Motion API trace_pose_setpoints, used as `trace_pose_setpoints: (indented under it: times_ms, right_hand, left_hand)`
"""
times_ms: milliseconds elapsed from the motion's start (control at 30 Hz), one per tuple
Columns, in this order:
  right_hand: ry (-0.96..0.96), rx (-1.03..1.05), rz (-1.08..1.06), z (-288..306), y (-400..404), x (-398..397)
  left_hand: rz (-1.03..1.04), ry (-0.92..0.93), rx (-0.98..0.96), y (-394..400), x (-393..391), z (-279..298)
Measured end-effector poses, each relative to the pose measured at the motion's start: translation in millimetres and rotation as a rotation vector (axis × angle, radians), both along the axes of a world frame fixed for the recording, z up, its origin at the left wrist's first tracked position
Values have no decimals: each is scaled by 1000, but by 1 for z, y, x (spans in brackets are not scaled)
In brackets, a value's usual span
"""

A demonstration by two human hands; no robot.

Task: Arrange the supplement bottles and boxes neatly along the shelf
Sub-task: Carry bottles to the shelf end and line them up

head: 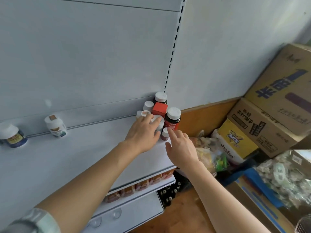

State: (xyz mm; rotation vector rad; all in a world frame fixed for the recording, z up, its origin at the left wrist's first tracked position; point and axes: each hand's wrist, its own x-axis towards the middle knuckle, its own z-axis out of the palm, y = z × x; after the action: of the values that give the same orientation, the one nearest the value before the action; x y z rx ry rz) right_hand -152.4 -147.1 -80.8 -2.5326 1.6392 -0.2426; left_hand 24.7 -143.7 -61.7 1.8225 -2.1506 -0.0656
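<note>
Two hands work at the crowded right end of the shelf (101, 148): the left hand (143, 133) has its fingers (155, 121) curled over a white-capped bottle (159, 122), apparently gripping it from above, while the right hand (180, 147) is loose and holds nothing, its forefinger stretched to the cap of a small dark bottle (165, 134) standing just in front of that white-capped bottle, close to the shelf's front edge. I judge the small one the likeliest casualty: a nudge could tip it off the edge. Lifting the gripped bottle could also knock the red-labelled jar (172, 120) touching it on the right, or the red box (159, 109) just behind. Behind the box more bottles stand packed, partly hidden, their count unclear. Well to the left of the cluster, two bottles (55, 126) stand apart. Labels are too blurred to read, and the left palm hides the gripped bottle's body.
</note>
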Motion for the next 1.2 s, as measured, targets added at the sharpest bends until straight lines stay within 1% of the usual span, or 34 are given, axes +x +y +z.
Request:
trace_pose_setpoints:
  times_ms: [133,200,367,500,633,700,800,867,933,1067,1200]
  right_hand:
    - [-48,34,100,-13,-21,-7]
    - [-106,4,144,-18,-23,-11]
    - [-216,-118,216,-29,-36,-15]
    - [-294,-123,266,-35,-45,-15]
    - [-373,-115,337,-32,-50,-20]
    - [-418,-104,376,-30,-51,-22]
    - [-541,-74,396,-22,-51,-27]
    - [-622,-58,401,-15,-53,-29]
    - [-681,15,407,-5,-54,-27]
    - [-733,130,398,17,-50,-15]
    - [-794,333,435,33,-38,3]
  left_hand:
    - [104,-85,13,-8,-13,-9]
    - [134,-93,-33,-9,-21,-11]
    - [191,-68,-147,-12,-37,-13]
    - [251,-70,-173,-17,-40,-18]
    - [297,0,-177,-17,-35,-18]
    - [292,64,-174,-12,-31,-16]
    - [351,285,-149,0,-21,-11]
    - [372,421,-173,10,-11,-1]
    - [382,534,-181,21,-2,12]
    - [426,724,-70,46,7,29]
    - [436,909,-29,72,8,32]
